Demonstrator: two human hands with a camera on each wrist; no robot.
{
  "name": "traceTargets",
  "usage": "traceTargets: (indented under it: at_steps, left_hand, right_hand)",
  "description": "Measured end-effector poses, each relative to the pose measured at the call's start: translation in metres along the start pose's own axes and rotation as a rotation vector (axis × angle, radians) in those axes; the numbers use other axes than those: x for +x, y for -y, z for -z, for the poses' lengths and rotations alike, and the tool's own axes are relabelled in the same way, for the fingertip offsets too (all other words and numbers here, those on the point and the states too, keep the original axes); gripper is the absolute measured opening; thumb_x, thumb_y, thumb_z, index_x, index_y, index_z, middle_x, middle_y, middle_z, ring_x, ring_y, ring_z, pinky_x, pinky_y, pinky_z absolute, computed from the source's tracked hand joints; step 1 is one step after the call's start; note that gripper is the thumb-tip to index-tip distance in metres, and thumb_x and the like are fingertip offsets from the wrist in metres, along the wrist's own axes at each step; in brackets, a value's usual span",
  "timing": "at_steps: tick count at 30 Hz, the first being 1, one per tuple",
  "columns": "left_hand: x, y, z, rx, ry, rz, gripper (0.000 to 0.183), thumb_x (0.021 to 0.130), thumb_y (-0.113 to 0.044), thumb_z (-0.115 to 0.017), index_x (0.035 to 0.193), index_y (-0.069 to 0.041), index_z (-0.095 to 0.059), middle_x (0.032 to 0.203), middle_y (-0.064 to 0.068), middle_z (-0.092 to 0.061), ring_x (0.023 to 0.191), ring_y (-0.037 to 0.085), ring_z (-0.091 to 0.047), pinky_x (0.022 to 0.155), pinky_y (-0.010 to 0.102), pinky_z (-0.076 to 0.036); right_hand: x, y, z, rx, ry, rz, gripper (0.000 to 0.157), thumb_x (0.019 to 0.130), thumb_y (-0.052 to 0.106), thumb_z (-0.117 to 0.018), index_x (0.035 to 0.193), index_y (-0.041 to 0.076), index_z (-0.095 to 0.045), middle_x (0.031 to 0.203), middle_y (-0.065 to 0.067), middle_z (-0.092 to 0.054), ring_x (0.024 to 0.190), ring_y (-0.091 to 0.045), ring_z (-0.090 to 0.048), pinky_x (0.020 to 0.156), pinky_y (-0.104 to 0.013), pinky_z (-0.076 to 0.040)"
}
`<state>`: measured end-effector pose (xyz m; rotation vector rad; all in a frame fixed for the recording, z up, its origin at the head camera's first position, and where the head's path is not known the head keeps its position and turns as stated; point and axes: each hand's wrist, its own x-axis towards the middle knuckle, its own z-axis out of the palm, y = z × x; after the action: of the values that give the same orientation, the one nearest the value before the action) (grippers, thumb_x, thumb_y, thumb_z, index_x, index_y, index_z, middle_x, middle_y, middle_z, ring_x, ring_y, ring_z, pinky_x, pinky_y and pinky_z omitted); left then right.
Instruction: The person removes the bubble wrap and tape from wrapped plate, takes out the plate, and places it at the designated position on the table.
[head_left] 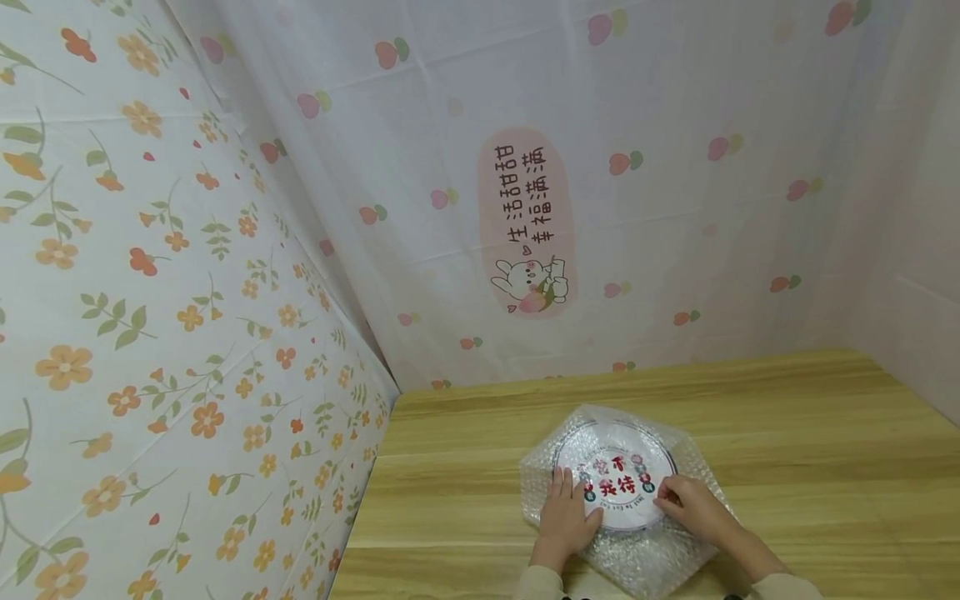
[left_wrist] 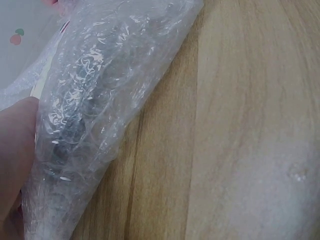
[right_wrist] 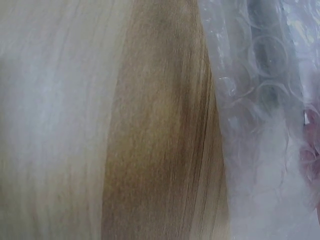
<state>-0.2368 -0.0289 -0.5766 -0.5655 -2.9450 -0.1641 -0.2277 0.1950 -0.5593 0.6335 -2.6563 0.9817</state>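
A round white plate with red characters and dark lettering round its rim lies on a sheet of clear bubble wrap. My left hand rests on the plate's left side, fingers extended, thumb at the lower rim. At the right rim my right hand has its fingers bent, thumb and forefinger pinching the bubble wrap by the plate's edge. In the left wrist view, bubble wrap bulges up beside part of the left hand. Fingertips show behind the wrap in the right wrist view.
The wood-grain table extends to both sides and behind the wrap. A flowered curtain hangs along the left, and a pale curtain with fruit prints and a rabbit picture hangs behind the table.
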Motion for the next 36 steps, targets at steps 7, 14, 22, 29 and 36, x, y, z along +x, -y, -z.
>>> traceTargets:
  at_steps: [7, 14, 22, 29, 36]
  left_hand:
    - [-0.0007, -0.0001, -0.0007, 0.0, -0.006, -0.003, 0.052, 0.086, -0.046, -0.044, 0.12, -0.008, -0.054, 0.131, 0.016, -0.043, 0.127, 0.028, -0.03, 0.1, 0.034, -0.028]
    - [-0.0008, 0.0001, -0.0015, -0.002, -0.003, -0.004, 0.052, 0.086, -0.046, -0.044, 0.121, -0.008, -0.054, 0.131, 0.016, -0.043, 0.127, 0.028, -0.029, 0.101, 0.034, -0.028]
    - [-0.0012, 0.0002, -0.0011, -0.008, 0.008, 0.001, 0.053, 0.086, -0.046, -0.043, 0.121, -0.008, -0.053, 0.132, 0.015, -0.042, 0.128, 0.028, -0.029, 0.101, 0.035, -0.027]
    - [-0.0012, 0.0, -0.0002, -0.022, 0.009, 0.003, 0.053, 0.087, -0.046, -0.043, 0.122, -0.007, -0.053, 0.132, 0.016, -0.042, 0.128, 0.029, -0.028, 0.101, 0.035, -0.027]
    - [-0.0015, 0.0002, 0.0011, -0.019, 0.002, -0.001, 0.053, 0.086, -0.045, -0.044, 0.121, -0.007, -0.053, 0.132, 0.016, -0.043, 0.127, 0.029, -0.029, 0.101, 0.034, -0.028]
  right_hand:
    - [-0.0018, -0.0021, -0.0015, -0.006, -0.015, 0.006, 0.018, 0.073, 0.003, -0.069, 0.067, 0.011, -0.054, 0.061, 0.011, -0.04, 0.056, 0.001, -0.034, 0.046, -0.02, -0.034]
    - [-0.0035, -0.0024, -0.0009, 0.007, 0.011, -0.026, 0.016, 0.074, 0.004, -0.068, 0.068, 0.011, -0.054, 0.062, 0.011, -0.041, 0.056, 0.001, -0.035, 0.047, -0.02, -0.035]
    - [-0.0047, -0.0018, 0.0003, 0.018, 0.036, -0.029, 0.015, 0.075, 0.006, -0.067, 0.069, 0.012, -0.055, 0.063, 0.011, -0.043, 0.057, 0.001, -0.036, 0.047, -0.02, -0.036]
    - [-0.0061, -0.0035, 0.0003, 0.031, 0.035, -0.009, 0.014, 0.076, 0.007, -0.066, 0.069, 0.012, -0.055, 0.062, 0.013, -0.043, 0.057, 0.001, -0.036, 0.047, -0.02, -0.036]
    - [-0.0074, -0.0063, -0.0017, 0.039, -0.021, 0.062, 0.016, 0.075, 0.005, -0.067, 0.069, 0.013, -0.055, 0.063, 0.016, -0.043, 0.057, 0.004, -0.037, 0.046, -0.019, -0.037]
